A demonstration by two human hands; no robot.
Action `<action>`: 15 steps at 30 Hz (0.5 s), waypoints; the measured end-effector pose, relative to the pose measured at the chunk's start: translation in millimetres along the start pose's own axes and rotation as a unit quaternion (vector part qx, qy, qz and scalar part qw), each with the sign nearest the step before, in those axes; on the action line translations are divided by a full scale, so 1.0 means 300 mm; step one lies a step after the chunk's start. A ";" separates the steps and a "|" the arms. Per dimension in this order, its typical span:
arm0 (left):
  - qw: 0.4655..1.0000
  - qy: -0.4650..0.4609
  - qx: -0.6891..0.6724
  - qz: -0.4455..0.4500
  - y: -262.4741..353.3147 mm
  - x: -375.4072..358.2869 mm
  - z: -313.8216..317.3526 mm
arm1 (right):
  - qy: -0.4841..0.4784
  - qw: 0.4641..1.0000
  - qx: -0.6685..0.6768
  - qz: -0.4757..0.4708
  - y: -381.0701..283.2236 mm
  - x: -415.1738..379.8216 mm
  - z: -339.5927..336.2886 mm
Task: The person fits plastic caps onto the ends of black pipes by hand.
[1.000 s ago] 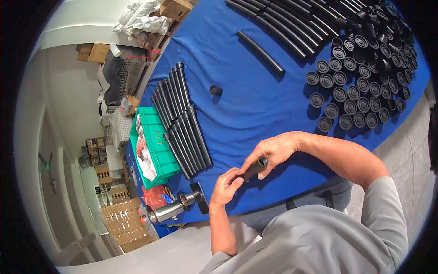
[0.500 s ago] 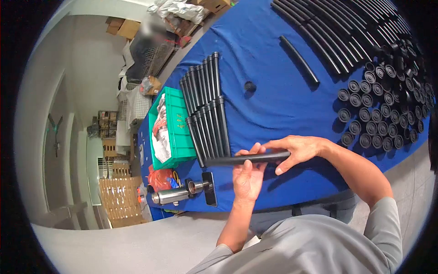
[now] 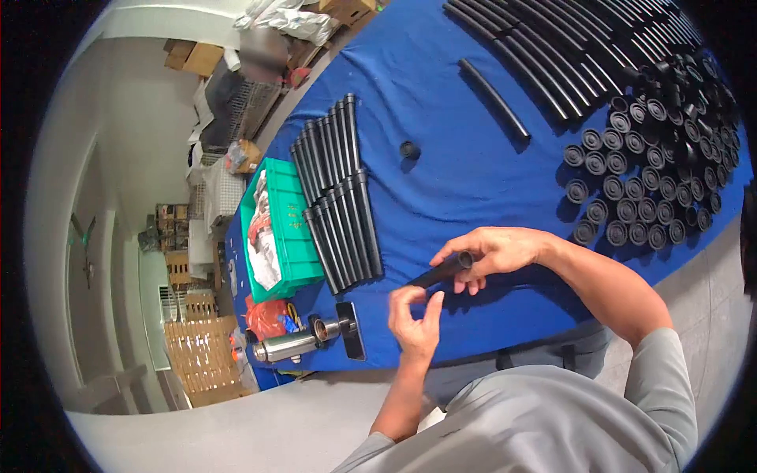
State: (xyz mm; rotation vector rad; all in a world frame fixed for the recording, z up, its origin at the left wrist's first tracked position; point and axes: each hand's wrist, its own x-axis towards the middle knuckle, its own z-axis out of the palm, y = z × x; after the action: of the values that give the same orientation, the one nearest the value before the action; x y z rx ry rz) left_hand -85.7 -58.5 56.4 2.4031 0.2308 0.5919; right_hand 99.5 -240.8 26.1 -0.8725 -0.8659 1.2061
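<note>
We see one short black plastic tube gripped by right hand fingers, above the blue tablecloth near its front edge | left hand fingers curl at its lower end, pinch unclear | roughly fourteen finished black tubes in two rows toward the left edge | one green plastic crate holding printed bags | dozens of round black caps by the right edge

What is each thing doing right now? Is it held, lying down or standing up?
Black tube: held by both hands.
Right hand: gripping one end.
Left hand: pinching the other end.
Finished tubes: lying side by side.
Caps: standing in rows.
Green crate: holding papers.
</note>
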 end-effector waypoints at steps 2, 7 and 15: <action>0.988 0.015 0.091 0.125 0.033 0.062 0.010 | -0.009 1.000 0.019 0.000 -0.004 -0.009 -0.004; 0.998 -0.051 0.026 0.022 -0.030 0.055 0.036 | -0.025 0.998 -0.048 -0.011 -0.020 -0.007 -0.003; 0.986 -0.146 0.039 0.069 0.017 0.074 -0.032 | -0.009 0.997 -0.053 -0.049 -0.023 -0.008 -0.004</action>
State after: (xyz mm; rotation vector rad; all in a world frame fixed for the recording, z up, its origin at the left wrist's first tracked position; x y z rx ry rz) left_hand -70.4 -50.4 74.0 2.5582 -0.0402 0.2876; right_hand 103.1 -244.4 31.7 -0.8953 -0.9825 1.0931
